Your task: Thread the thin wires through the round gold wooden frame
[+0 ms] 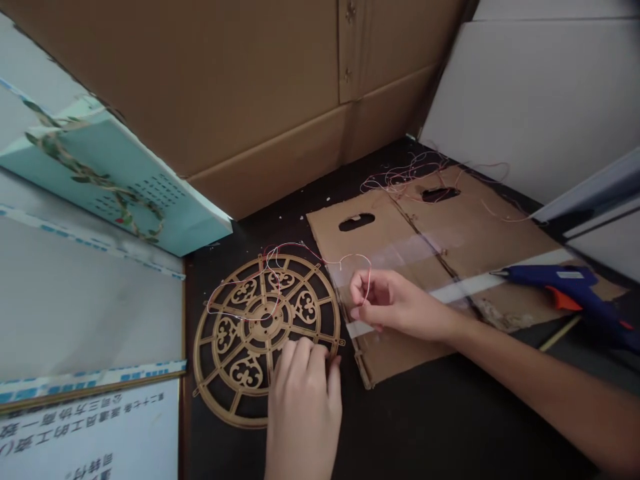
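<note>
Pinching a thin wire (369, 283), the right grip (395, 305) is clenched, while the left grip (303, 400) rests released on a wooden fretwork wheel (249, 371). The wheel lies on the black desk (425, 417), just beside taped cardboard (483, 243) carrying a blue glue gun (565, 283), below a cardboard box (250, 87).

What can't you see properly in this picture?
Head view:
Lower part of the fretwork wooden wheel: hidden by the left hand.
Where the thin wire goes: hidden by the right hand.
Back end of the blue glue gun: cut off by the right edge.
Writing on the printed sheet: cut off by the bottom edge.
</note>
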Motion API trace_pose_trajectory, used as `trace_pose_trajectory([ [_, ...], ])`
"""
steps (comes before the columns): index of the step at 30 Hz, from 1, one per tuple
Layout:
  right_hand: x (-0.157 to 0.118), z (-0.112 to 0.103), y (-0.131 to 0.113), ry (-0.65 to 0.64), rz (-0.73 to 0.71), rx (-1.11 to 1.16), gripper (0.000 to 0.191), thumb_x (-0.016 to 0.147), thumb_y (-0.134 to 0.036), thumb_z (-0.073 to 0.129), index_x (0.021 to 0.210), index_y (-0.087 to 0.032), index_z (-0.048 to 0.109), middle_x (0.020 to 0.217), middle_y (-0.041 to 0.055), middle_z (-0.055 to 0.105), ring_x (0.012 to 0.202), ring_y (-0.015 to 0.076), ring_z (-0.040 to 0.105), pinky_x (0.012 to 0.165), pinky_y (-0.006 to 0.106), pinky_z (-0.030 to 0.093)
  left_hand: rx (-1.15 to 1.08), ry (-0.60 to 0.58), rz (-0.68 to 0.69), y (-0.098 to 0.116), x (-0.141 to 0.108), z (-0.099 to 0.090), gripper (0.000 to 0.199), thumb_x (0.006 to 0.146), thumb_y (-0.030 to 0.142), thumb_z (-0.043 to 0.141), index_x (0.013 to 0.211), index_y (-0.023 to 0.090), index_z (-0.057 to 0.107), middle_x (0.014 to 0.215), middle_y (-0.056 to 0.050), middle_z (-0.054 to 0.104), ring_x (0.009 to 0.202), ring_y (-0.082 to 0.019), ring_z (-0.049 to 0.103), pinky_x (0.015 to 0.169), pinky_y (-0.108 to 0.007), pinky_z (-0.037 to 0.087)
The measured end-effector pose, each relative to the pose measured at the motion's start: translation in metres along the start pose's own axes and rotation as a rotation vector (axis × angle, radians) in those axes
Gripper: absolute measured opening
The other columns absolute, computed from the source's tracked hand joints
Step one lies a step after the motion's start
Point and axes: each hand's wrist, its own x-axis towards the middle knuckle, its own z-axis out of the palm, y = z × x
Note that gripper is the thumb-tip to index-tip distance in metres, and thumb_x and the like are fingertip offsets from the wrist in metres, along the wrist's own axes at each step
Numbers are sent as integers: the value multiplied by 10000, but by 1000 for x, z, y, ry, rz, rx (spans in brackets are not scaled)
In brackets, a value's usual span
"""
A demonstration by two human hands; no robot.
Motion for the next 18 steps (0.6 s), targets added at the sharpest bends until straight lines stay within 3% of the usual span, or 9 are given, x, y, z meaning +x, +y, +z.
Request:
trace_pose_trajectory([
  [3, 0, 0, 0, -17, 29, -37, 117, 869, -203, 686, 895, -114, 614, 728, -21, 563, 588, 52, 510, 545, 164, 502, 37, 51, -38, 0, -3, -4, 153, 888, 149, 541, 751, 207, 505, 753, -33, 541, 748, -235, 550, 658, -378, 431],
  [8, 0, 1, 2, -55, 62, -36, 201, 873, -289, 736, 925, -96, 712, 781, 36, 662, 663, 70, 585, 638, 180, 539, 82, 138, 6, -7, -8, -8, 50, 909, 160, 526, 904, 196, 559, 758, -21, 593, 744, -214, 610, 628, -336, 446],
  [10, -1, 2, 4, -62, 73, -21, 221, 850, -297, 769, 954, -104, 739, 803, 45, 684, 675, 74, 604, 661, 185, 545, 70, 145, 24, -7, -6, -7, 99, 913, 154, 520, 993, 180, 572, 788, -29, 614, 771, -210, 620, 642, -324, 458],
  [14, -2, 5, 5, -73, 112, 49, 189, 834, -270, 792, 960, -131, 764, 791, 41, 699, 670, 73, 635, 670, 177, 547, 35, 233, 65, 0, 0, -5, 74, 945, 149, 512, 974, 167, 577, 773, -33, 607, 741, -202, 589, 685, -330, 453],
  [18, -3, 8, 3, -44, 23, 10, 161, 845, -280, 780, 933, -146, 785, 947, 67, 687, 731, 84, 639, 678, 196, 564, 42, 253, 142, 1, -3, -9, 108, 939, 91, 564, 1017, 152, 607, 767, -19, 639, 743, -179, 586, 765, -324, 452],
])
